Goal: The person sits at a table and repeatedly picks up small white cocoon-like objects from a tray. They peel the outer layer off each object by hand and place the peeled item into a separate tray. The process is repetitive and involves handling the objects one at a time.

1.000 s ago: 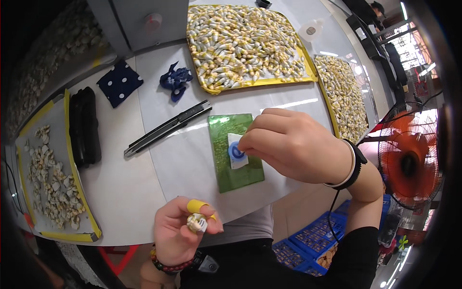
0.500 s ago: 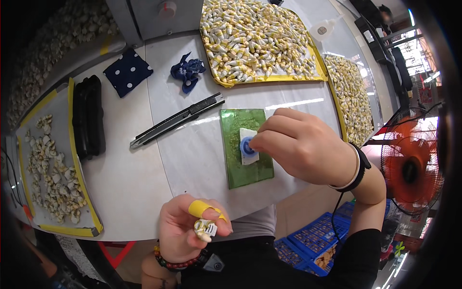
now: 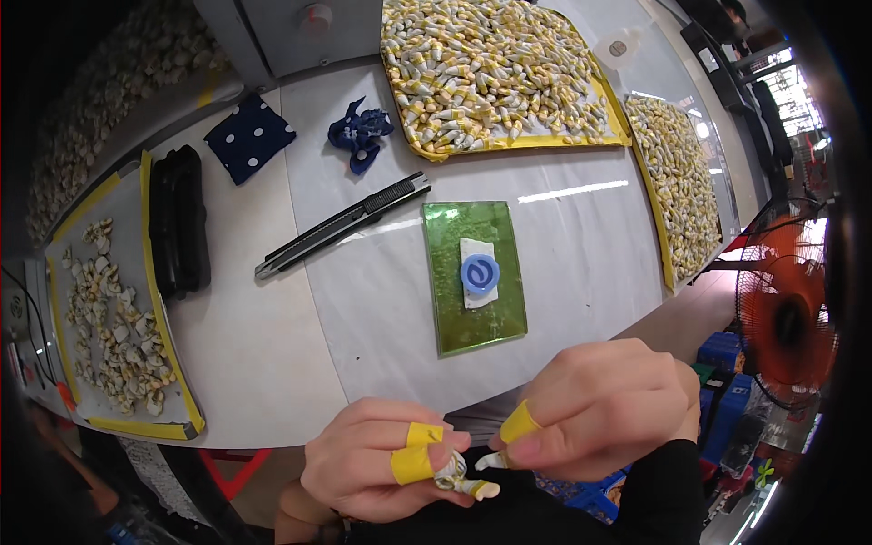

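My left hand (image 3: 377, 463), with yellow tape around its fingers, pinches a small white-and-yellow molded piece (image 3: 457, 477) by the table's near edge. Close beside it, my right hand (image 3: 609, 413) is closed on a small whitish tapered piece (image 3: 492, 461). The two pieces almost meet, and whether they touch I cannot tell. Beyond my hands a green glassy plate (image 3: 477, 338) lies on the table. On it rests a white square (image 3: 479, 247) topped by a round blue disc (image 3: 480, 273) with a dark swirl.
Left of the plate lies a black snap-blade cutter (image 3: 343, 227). Farther back are a folded dotted navy cloth (image 3: 250, 138) and a crumpled one (image 3: 360, 136). Yellow-edged trays of small pieces stand at the left (image 3: 193, 413), back (image 3: 518, 141) and right (image 3: 668, 263). An orange fan (image 3: 786, 313) is at far right.
My right hand has left the blue disc and come down beside my left hand, now with a small whitish piece in its fingers. My left hand has turned and shifted slightly right.
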The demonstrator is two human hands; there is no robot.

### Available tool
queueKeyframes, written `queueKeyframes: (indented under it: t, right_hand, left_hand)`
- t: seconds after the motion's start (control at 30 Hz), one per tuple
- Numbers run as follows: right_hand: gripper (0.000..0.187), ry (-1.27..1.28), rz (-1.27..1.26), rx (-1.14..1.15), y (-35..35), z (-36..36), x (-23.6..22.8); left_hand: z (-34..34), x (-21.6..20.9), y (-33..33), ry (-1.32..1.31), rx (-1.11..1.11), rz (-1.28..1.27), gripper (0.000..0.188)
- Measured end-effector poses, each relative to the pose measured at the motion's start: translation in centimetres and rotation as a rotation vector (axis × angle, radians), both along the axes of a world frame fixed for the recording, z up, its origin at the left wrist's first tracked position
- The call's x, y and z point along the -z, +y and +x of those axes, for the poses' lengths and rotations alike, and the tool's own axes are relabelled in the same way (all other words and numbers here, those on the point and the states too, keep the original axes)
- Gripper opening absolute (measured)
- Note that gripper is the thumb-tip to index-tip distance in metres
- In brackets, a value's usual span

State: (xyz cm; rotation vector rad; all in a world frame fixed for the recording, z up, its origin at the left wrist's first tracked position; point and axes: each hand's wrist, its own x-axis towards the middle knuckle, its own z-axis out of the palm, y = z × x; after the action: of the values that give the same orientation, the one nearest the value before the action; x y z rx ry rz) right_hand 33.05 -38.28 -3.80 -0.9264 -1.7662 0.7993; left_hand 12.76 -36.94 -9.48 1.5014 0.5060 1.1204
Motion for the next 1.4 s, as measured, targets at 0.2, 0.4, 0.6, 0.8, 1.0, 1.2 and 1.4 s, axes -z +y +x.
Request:
queueKeyframes:
  t: [0.2, 0.4, 0.6, 0.8, 1.0, 1.2, 1.4]
  right_hand:
    - [0.017, -0.001, 0.114, 0.018, -0.2, -0.3, 0.6]
    - [0.013, -0.005, 0.120, -0.070, 0.1, 0.0, 0.8]
    - [0.012, -0.034, 0.039, -0.125, 0.6, -0.2, 0.0]
    - [0.012, -0.027, 0.023, -0.141, 0.6, -0.1, 0.1]
    - [0.012, -0.014, 0.005, -0.123, 0.3, -0.1, -0.1]
    - [0.016, -0.137, 0.083, -0.083, 0.4, 0.2, -0.3]
    - [0.020, -0.027, -0.060, -0.073, -0.5, 0.4, -0.3]
  left_hand:
    - [0.2, -0.5, 0.1, 0.068, 0.016, 0.038, 0.032]
    - [0.4, -1.5, 0.4, 0.197, 0.001, 0.132, 0.033]
    - [0.5, -2.2, 1.2, 0.194, 0.029, 0.195, 0.035]
    - [0.7, -1.8, 1.2, 0.135, 0.008, 0.221, 0.034]
    - [0.9, -1.8, 1.3, 0.118, 0.017, 0.218, 0.032]
    - [1.2, -2.3, 0.9, 0.252, -0.093, 0.187, 0.040]
    - [0.9, -1.1, 1.2, 0.083, 0.024, 0.113, 0.038]
